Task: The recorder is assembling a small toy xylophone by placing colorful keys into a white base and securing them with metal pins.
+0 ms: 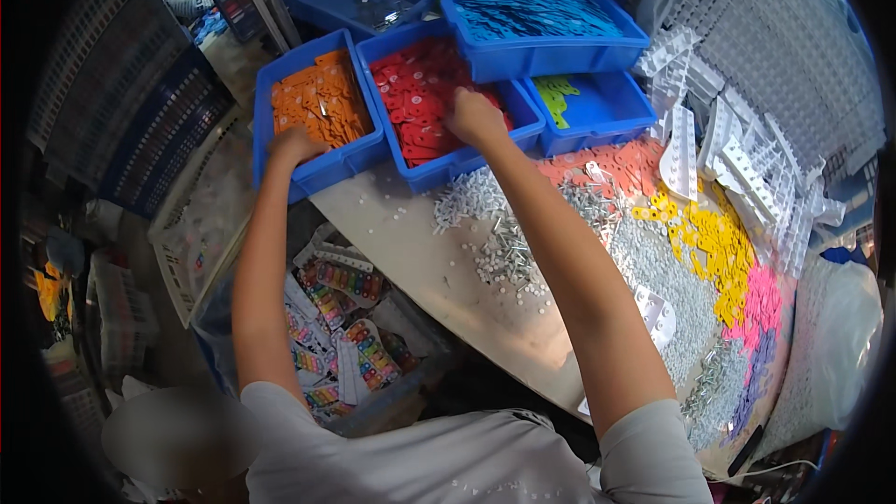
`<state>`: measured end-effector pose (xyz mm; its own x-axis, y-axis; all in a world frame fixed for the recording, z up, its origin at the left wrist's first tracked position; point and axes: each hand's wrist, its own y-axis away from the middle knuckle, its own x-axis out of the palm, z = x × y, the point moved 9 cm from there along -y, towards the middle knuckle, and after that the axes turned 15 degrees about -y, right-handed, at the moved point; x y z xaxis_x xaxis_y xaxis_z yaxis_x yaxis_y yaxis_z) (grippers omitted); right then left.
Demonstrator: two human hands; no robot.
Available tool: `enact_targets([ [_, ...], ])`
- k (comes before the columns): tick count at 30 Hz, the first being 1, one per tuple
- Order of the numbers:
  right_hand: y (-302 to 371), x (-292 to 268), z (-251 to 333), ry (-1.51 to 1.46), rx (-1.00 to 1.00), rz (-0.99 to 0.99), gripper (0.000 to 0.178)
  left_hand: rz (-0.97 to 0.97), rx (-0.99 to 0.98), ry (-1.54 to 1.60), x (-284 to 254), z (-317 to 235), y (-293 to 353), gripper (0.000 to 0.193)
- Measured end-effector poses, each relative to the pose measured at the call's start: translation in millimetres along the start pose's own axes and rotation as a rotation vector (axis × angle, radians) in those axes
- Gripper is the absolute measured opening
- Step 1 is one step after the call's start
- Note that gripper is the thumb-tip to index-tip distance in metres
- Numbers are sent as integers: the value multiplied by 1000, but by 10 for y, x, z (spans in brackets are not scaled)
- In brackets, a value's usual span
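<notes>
Nearest, at six o'clock, the person's grey-sleeved arms reach up over the pale worktable (411, 252), strewn with small silver metal pins (504, 243) and, toward three o'clock, flat yellow plastic tags (714, 243). At ten o'clock the left hand (297, 145) grips the near rim of the blue plastic bin of orange tags (322, 103), fingers curled over the edge. Toward twelve o'clock the right hand (474, 118) is sunk, fingers bunched, into the blue plastic bin of red tags (420, 98); whether it pinches any I cannot tell.
</notes>
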<state>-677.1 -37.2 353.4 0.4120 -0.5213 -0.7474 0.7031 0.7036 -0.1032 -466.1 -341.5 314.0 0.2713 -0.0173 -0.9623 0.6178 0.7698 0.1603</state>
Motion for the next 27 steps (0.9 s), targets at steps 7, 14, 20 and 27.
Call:
enact_targets([
  [7, 148, -322, 186, -236, -133, -231, 31, 187, 419, 353, 36, -437, 178, 32],
  [14, 420, -586, 350, -450, -430, -399, 42, 343, 501, 339, 81, -536, 284, 26],
  [20, 911, -985, 194, -710, -233, -375, 19, 82, 353, 482, 139, -140, 51, 16],
  [27, 2305, -1880, -495, -988, 41, -242, 22, -67, 177, 1176, -184, -7, 161, 19],
])
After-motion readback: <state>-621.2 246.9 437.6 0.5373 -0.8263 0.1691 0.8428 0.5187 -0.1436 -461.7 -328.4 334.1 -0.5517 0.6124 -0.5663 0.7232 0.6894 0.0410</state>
